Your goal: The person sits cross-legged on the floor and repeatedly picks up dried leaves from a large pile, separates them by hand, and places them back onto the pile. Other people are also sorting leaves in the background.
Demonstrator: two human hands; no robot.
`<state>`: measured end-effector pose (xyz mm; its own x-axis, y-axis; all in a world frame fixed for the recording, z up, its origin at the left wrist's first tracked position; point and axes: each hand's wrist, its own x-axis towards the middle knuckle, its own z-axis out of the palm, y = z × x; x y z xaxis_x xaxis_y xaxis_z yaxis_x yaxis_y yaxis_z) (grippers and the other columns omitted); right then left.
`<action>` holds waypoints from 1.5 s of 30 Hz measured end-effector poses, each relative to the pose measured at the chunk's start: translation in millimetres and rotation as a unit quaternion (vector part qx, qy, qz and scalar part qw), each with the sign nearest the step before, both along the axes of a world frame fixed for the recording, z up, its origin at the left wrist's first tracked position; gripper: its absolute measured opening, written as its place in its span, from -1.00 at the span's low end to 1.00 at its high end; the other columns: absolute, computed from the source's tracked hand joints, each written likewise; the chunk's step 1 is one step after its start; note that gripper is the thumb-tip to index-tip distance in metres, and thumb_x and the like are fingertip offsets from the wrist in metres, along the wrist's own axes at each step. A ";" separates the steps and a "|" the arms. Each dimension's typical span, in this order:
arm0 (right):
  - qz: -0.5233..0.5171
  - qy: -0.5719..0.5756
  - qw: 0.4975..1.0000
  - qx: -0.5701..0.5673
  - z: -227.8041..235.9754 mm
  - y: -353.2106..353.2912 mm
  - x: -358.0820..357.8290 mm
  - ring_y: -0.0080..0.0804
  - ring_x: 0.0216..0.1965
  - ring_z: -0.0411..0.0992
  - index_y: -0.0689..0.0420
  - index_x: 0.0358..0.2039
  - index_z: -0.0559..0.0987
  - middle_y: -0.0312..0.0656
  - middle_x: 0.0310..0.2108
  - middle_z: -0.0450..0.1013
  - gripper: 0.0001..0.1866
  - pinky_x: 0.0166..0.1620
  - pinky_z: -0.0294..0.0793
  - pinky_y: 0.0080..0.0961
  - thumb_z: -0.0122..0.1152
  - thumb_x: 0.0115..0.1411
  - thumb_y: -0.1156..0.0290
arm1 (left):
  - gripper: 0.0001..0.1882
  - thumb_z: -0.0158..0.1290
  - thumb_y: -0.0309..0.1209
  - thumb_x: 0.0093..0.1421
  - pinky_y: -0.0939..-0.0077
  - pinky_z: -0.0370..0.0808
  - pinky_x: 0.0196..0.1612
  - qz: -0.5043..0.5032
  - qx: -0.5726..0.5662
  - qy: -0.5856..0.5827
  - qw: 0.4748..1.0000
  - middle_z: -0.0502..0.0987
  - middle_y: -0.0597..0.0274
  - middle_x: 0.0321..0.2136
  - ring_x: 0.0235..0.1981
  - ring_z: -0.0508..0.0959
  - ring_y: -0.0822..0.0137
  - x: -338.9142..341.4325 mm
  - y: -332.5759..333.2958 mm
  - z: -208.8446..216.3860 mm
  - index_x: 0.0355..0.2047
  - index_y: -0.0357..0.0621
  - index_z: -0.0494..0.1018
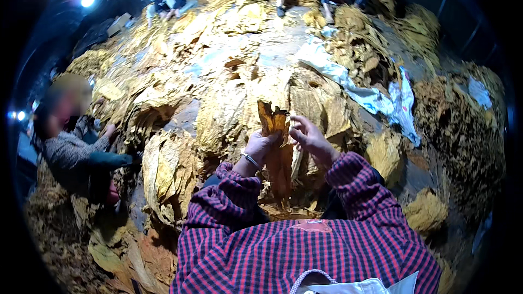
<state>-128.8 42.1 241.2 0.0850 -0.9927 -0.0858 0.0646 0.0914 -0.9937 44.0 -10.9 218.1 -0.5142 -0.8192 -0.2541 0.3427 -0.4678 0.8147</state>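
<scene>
A small upright bundle of brown dried leaves [279, 166], which look like tobacco, is in front of my body. My left hand [262, 147] is wrapped round its upper part, with the ragged dark tops sticking out above the thumb. Just right of those tops is my right hand [312, 140], its fingers loosely curled and apart, with nothing plainly held in them. Whether the fingertips touch the leaf edge is hard to tell. The lower end of the bundle hangs between my knees, above loose leaf scraps.
Heaps of pale yellow leaves [223, 109] spread ahead. At left a person in a grey fuzzy sleeve [81, 152] sits close by. Several people sit at the far side. A pale blue-white cloth [376, 98] lies right of centre, and a dark brown leaf pile [455, 130] rises at right.
</scene>
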 end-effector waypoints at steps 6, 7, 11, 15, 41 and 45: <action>0.044 0.127 0.989 -0.062 19.5 -29.4 -17.0 -0.51 -0.30 0.32 0.16 0.04 0.25 -0.25 -0.34 0.37 -0.34 -0.22 0.34 -0.51 0.29 -0.02 0.17 | -0.79 -0.01 -0.56 0.08 0.59 0.39 -0.23 -0.141 -0.052 -0.071 0.986 0.49 0.33 -0.34 -0.33 0.46 0.50 -22.8 -1.7 -27.9 -0.23 -0.24 0.44; 0.056 0.110 0.985 -0.120 18.2 -32.2 -15.3 -0.44 -0.38 0.36 0.18 -0.05 0.31 -0.22 -0.42 0.41 -0.45 -0.28 0.34 -0.47 0.25 0.01 0.18 | -0.77 -0.04 -0.60 0.07 0.57 0.39 -0.18 -0.150 -0.073 -0.062 0.984 0.49 0.31 -0.32 -0.28 0.46 0.48 -24.0 -3.3 -32.1 -0.23 -0.26 0.44; 0.024 0.317 0.936 -0.150 11.4 -38.2 -12.1 -0.20 -0.54 0.35 0.25 -0.42 0.43 0.05 -0.56 0.36 -0.72 -0.45 0.31 -0.38 0.09 0.11 0.25 | -0.67 -0.10 -0.63 0.06 0.61 0.36 -0.13 -0.177 -0.130 -0.046 0.974 0.49 0.31 -0.29 -0.24 0.44 0.50 -34.7 -6.7 -44.5 -0.12 -0.25 0.38; 0.038 0.300 0.946 -0.120 -1.0 -41.8 -9.3 -0.18 -0.60 0.31 0.26 -0.50 0.42 0.02 -0.62 0.34 -0.72 -0.48 0.27 -0.34 0.05 0.14 0.26 | -0.82 -0.08 -0.52 0.08 0.64 0.27 -0.44 -0.245 -0.130 -0.222 0.935 0.36 0.46 -0.52 -0.49 0.28 0.61 -35.9 -10.4 -40.2 -0.29 -0.21 0.41; -0.169 0.153 0.971 0.068 -85.6 -71.0 -21.3 -0.72 -0.65 0.08 0.19 -0.55 0.42 -0.45 -0.70 0.24 -0.75 -0.61 0.09 -0.62 0.02 0.19 0.30 | -0.77 -0.15 -0.35 0.05 0.14 0.33 -0.43 -0.148 -0.456 -0.291 0.828 0.42 -0.16 -0.55 -0.51 0.41 -0.11 -66.4 3.9 -52.7 -0.46 -0.29 0.36; -0.201 0.282 0.932 0.110 -89.4 -76.7 -38.7 -0.58 -0.64 0.22 0.28 -0.54 0.46 -0.29 -0.67 0.35 -0.74 -0.57 0.23 -0.47 0.04 0.14 0.34 | -0.79 -0.22 -0.37 0.12 0.23 0.37 -0.37 -0.133 -0.518 -0.265 0.802 0.43 -0.04 -0.50 -0.47 0.44 0.01 -60.1 1.6 -33.7 -0.42 -0.22 0.37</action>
